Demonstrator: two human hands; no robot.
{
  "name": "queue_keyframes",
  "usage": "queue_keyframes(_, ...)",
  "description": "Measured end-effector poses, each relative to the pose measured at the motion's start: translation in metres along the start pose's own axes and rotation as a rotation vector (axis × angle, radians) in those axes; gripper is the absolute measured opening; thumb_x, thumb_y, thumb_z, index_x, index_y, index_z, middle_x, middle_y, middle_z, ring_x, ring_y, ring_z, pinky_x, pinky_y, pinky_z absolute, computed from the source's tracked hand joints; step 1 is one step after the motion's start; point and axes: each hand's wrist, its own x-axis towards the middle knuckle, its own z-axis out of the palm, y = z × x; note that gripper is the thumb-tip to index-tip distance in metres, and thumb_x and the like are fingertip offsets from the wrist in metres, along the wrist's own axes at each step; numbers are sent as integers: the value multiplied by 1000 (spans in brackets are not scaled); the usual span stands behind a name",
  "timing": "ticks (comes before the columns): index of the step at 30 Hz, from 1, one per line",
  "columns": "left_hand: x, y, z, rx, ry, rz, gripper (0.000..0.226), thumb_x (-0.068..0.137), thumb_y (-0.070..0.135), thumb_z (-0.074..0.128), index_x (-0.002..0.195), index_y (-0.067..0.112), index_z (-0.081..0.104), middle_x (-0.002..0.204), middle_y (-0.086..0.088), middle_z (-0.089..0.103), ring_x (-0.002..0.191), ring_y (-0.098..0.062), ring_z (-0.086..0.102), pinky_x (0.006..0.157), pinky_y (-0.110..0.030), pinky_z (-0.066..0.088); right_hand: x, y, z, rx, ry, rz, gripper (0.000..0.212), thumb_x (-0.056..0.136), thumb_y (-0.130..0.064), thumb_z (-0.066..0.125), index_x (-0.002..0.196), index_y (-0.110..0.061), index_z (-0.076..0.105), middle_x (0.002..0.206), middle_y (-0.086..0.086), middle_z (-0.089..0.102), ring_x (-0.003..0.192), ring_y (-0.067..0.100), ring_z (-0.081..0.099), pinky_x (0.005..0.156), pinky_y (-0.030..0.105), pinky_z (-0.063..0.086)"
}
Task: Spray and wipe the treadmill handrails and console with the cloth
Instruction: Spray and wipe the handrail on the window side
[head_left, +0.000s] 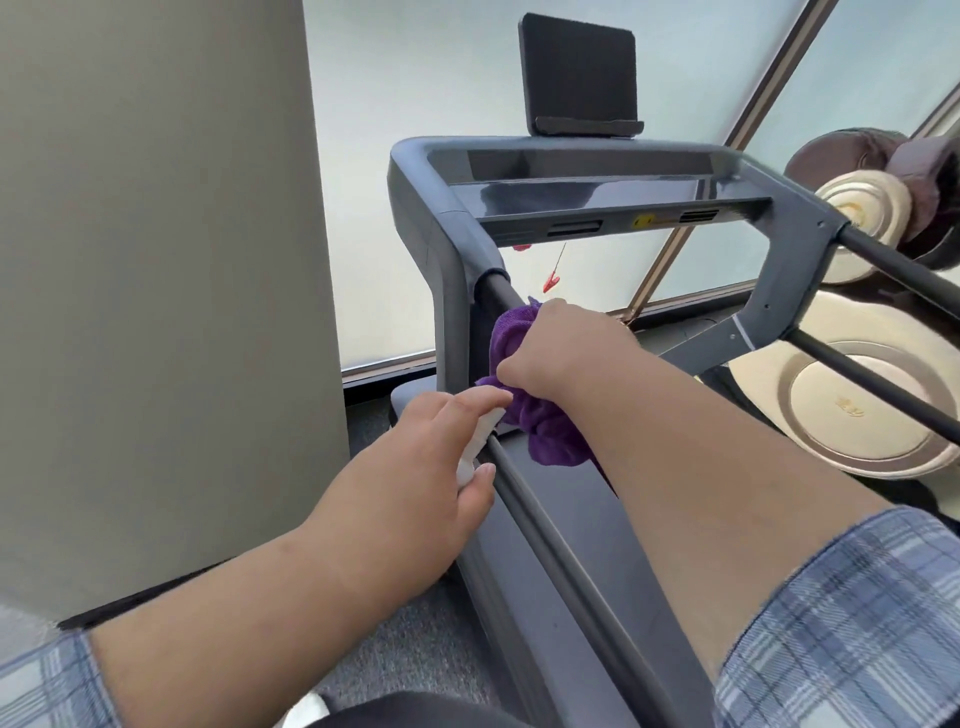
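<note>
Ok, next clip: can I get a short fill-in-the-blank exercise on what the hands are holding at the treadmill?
1. The right hand grips a cloth whose colour is ____.
2. The handrail that the cloth is bunched against is on the treadmill's ____ side.
3. The left hand holds a small object, mostly hidden by the fingers, whose colour is ____.

Missing words: purple; left; white.

Crumpled purple cloth (545, 431) on the dark left handrail (550, 530), near grey console (597, 192)
</note>
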Motion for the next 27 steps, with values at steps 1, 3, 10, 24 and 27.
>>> queue_keyframes(1, -7, 7, 4, 4, 5, -2, 56, 94, 37, 52, 133, 59, 20, 127, 29, 33, 100, -4, 53, 82, -29, 49, -10, 8, 2, 14, 3, -6, 53, 71, -49, 65, 110, -17, 47, 83, 0, 53, 84, 29, 59, 66, 34, 43)
queue_keyframes(3, -21, 23, 13, -2, 19, -6, 56, 93, 37, 53, 133, 59, 21, 127, 30, 33, 100, -3, 53, 82, -29, 49, -30, 23, 5, 32, -4, -22, 52, 68, -48, 64, 107, -17, 49, 82, 0, 55, 82, 29, 60, 67, 34, 46)
queue_keyframes(10, -74, 79, 49, 48, 23, -20, 56, 95, 39, 50, 133, 61, 16, 128, 28, 32, 91, -3, 55, 78, -27, 50, -104, 82, 15, 44, -46, -69, 46, 70, -51, 62, 96, -17, 47, 78, 0, 57, 70, 20, 57, 62, 32, 47)
queue_keyframes(24, -136, 136, 101, 76, 13, 24, 54, 92, 40, 54, 132, 58, 22, 129, 27, 36, 93, -3, 56, 78, -25, 49, -220, 164, 35, 131, 10, -107, 45, 72, -51, 59, 102, -21, 44, 81, -2, 55, 77, 23, 59, 64, 34, 48)
queue_keyframes(27, -144, 133, 103, 69, 17, 18, 55, 92, 40, 55, 131, 59, 21, 127, 30, 35, 94, -2, 55, 79, -26, 49, -237, 180, 42, 191, -6, -102, 49, 70, -55, 57, 105, -23, 44, 84, -2, 60, 74, 21, 61, 68, 36, 54)
